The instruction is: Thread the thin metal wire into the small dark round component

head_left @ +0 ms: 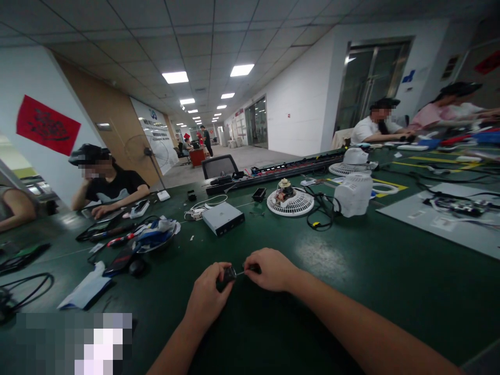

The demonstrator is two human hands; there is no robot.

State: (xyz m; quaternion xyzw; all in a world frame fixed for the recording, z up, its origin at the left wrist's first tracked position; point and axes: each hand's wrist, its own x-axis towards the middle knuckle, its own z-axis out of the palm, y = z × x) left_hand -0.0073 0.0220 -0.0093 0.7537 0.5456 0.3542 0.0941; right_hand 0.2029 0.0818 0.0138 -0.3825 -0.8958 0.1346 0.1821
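Observation:
Low over the front of the green table, my left hand [205, 294] is closed around a small dark round part [229, 274], gripped between thumb and fingers. My right hand [273, 270] pinches a screwdriver [240, 273] with a thin metal shaft and a dark handle mostly hidden in the fingers. The shaft points left, its tip at or very near the dark part; whether it touches cannot be made out. Beyond the hands lies a silver optical drive [222, 216] with a black front.
Farther back are a white fan grille with a motor [291, 200], a white housing [354, 195], and a small black box [259, 195]. Tools, a cloth [86, 286] and cables clutter the left. A grey board [445, 216] lies right. People sit across the table.

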